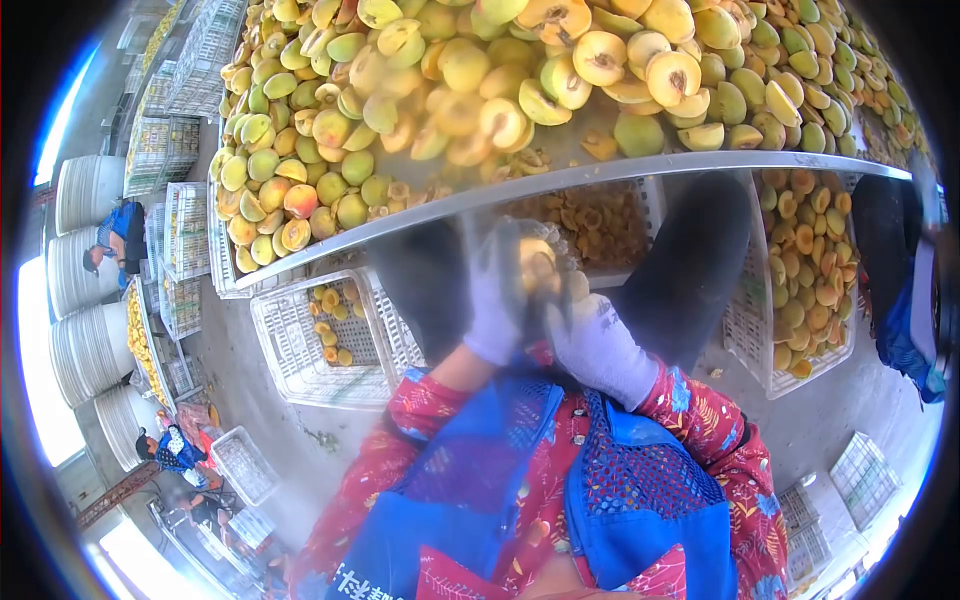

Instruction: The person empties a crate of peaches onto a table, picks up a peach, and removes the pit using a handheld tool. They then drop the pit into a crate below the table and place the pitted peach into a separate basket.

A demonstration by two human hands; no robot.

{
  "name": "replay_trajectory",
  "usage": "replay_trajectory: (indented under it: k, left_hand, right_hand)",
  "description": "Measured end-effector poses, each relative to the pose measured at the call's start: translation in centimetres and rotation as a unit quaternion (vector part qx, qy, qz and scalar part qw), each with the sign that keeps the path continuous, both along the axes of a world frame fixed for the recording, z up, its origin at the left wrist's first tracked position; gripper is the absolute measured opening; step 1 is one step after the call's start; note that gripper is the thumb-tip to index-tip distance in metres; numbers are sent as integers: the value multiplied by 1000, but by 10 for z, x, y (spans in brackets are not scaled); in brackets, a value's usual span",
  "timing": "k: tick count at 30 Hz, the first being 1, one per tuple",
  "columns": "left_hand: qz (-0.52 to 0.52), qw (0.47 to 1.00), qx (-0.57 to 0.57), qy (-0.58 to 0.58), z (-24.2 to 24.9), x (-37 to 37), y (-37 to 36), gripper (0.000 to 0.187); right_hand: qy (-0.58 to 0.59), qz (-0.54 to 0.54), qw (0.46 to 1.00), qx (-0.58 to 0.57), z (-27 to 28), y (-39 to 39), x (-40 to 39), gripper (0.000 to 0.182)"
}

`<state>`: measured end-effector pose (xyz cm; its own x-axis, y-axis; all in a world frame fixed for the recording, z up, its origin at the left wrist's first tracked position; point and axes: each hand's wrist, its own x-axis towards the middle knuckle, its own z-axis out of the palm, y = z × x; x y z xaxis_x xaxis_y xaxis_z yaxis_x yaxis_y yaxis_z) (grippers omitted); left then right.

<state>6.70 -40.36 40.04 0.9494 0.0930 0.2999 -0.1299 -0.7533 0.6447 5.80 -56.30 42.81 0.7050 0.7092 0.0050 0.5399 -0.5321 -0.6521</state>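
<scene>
My left hand [492, 305], in a pale glove, is closed on a yellow peach [538, 262] in front of my lap, just below the table's metal edge. Against the fruit's near right side is my right hand [597, 338], also gloved, with its fingers curled. Blur and smears hide whatever sits between those fingers. Whether the peach is whole or halved cannot be told. Beyond the edge, a heap of peaches [460, 70], many cut in halves, covers the metal table [560, 178].
Under the table edge a crate of brownish scraps [650, 205] stands between my knees. At left is a white crate [275, 350] with several peach halves; at right, a fuller crate [765, 345]. Other people [180, 450] and stacked white tubs [85, 270] appear far left.
</scene>
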Motion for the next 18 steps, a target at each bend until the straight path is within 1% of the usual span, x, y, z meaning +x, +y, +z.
replay_trajectory:
  k: [3,5,6,7,8,9,10,11,12,13,14,16,18]
  left_hand:
    - [49,995,-77,42,-9,-3,-3,36]
    - [85,988,-116,60,-16,-6,-5,38]
    - [94,978,-168,80,-14,-6,-7,38]
    - [106,965,-219,98,-10,-6,-9,38]
    - [108,937,-306,129,-2,-6,-12,37]
    - [98,921,-348,148,0,-6,-12,32]
    - [90,902,-388,167,2,-7,-12,29]
    - [70,904,-385,173,-3,-7,-9,29]
    - [49,905,-382,180,-8,-8,-6,37]
    - [26,965,-236,112,-14,-7,-5,34]
    - [2,996,-82,41,-19,-7,-4,32]
    - [-35,998,53,-14,-24,-7,-1,32]
    - [-57,998,10,20,-25,-9,3,36]
  right_hand:
    - [-77,28,996,-24,-6,0,-3,31]
    - [-83,0,993,83,-13,0,-1,31]
    - [-85,-13,987,137,-16,0,1,31]
    - [184,-87,962,181,-5,1,6,31]
    - [439,-153,860,211,11,3,12,31]
    - [659,-207,688,223,21,4,16,32]
    - [704,-192,634,256,20,1,19,29]
    - [698,-191,638,262,17,0,20,28]
    - [693,-190,642,268,10,0,18,26]
    - [688,-189,645,274,4,0,17,25]
    - [762,-152,543,318,-4,-4,19,24]
    - [864,-69,312,388,-13,-14,27,22]
    - [750,-126,570,311,-9,-8,24,20]
